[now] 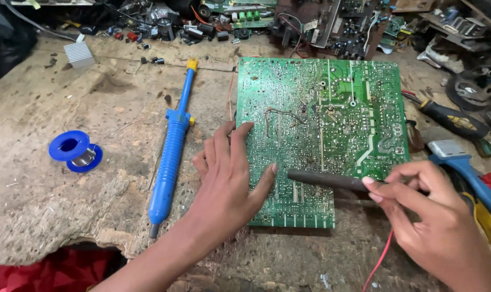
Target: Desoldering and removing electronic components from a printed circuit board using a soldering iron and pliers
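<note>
A large green circuit board point(332, 119) lies solder side up on the worn workbench point(51, 178). My left hand point(229, 173) rests flat on the board's lower left corner, fingers spread, holding nothing. My right hand point(429, 216) grips a dark soldering iron point(326, 179) like a pen; its tip lies over the board's lower middle, close to my left thumb. A red wire point(379, 262) trails down below the right hand.
A blue desoldering pump point(172, 146) lies left of the board, a blue solder spool point(75, 152) further left. Screwdriver point(453, 120) and blue-handled tool point(467, 167) sit at right. Loose boards and parts point(321, 24) crowd the back edge. Red cloth point(56, 273) lies at bottom left.
</note>
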